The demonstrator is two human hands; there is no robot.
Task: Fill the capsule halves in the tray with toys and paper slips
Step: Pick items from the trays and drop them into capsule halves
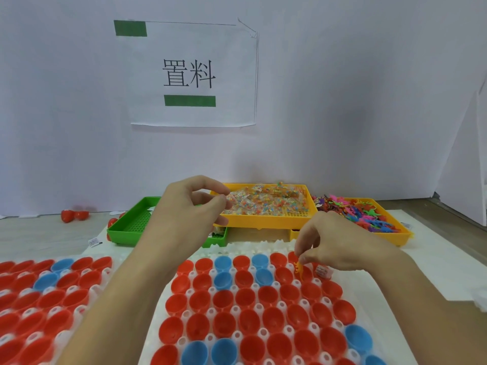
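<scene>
A white tray (282, 248) holds rows of red capsule halves (274, 296) and a few blue ones (223, 280). My right hand (332, 242) pinches a small orange toy (300, 268) just above a red half in the tray's far right corner. One half beside it holds a paper slip (323, 271). My left hand (189, 206) is raised in front of the yellow bin of clear packets (266, 204), its thumb and fingers pinching one small clear packet (231, 198).
A second tray of capsule halves (42, 291) lies at the left. A green bin (131, 227) stands behind it, and a yellow bin of coloured toys (369, 214) is at the back right. Loose red halves (73, 216) lie by the wall.
</scene>
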